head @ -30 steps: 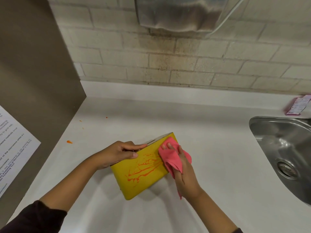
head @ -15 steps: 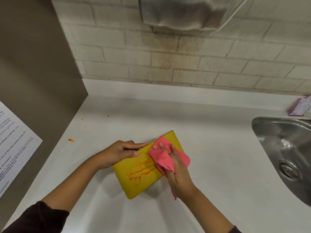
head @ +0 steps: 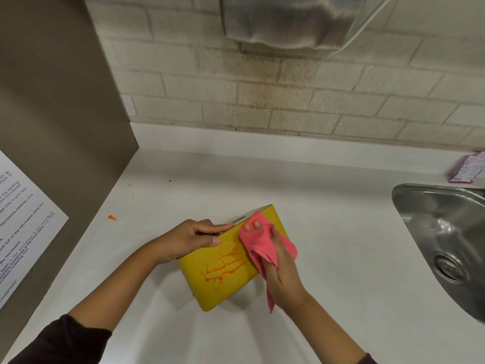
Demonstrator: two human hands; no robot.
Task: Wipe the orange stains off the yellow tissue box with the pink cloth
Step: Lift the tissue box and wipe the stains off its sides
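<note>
The yellow tissue box (head: pixel 210 287) stands on the white counter, its broad yellow side facing me. Orange stains (head: pixel 223 266) streak the middle of that side. My left hand (head: pixel 191 239) grips the box's upper left edge, thumb on the yellow face and fingers over the top. My right hand (head: pixel 282 269) holds the pink cloth (head: pixel 259 245) bunched in its fingers and presses it against the upper right part of the yellow side, just right of the stains. A tail of the cloth hangs below my right wrist.
A steel sink (head: pixel 446 237) is set into the white counter (head: pixel 328 232) at the right, with a pink packet (head: pixel 467 169) behind it. A brown panel with a printed sheet (head: pixel 23 219) stands at the left. Small orange bits (head: pixel 112 218) lie near it. A metal dispenser (head: pixel 288 19) hangs above.
My right hand slid the pink cloth leftward across the box face, then back a little to the right and up. The orange stains look smeared. My left hand kept its hold.
</note>
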